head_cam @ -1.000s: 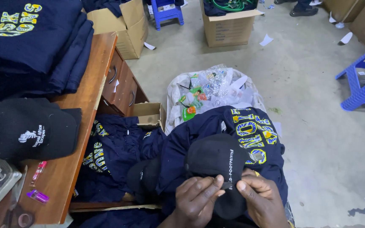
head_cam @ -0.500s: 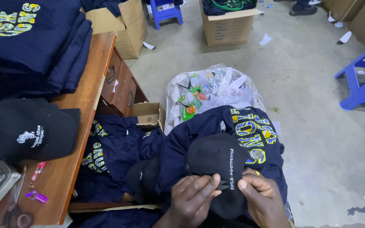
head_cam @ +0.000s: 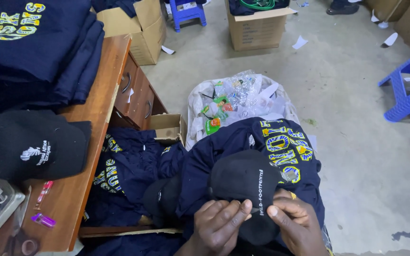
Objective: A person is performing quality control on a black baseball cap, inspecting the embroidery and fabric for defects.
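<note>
A black cap with white lettering on its side lies on a navy garment with yellow and blue letters, across my lap. My left hand pinches the cap's lower edge with thumb and fingers. My right hand grips the same edge from the right, thumb beside the lettering. The two hands almost touch. A second dark cap lies just left of my left hand, partly under the garment.
A wooden desk on the left carries a black cap, a stack of navy garments and small pens. More navy garments fill a box below. A white bag of clear wrappers, cardboard boxes and blue plastic stools stand on the concrete floor.
My hands have shifted slightly on the cap's edge, the cap turning a little between them. The view has tilted a touch.
</note>
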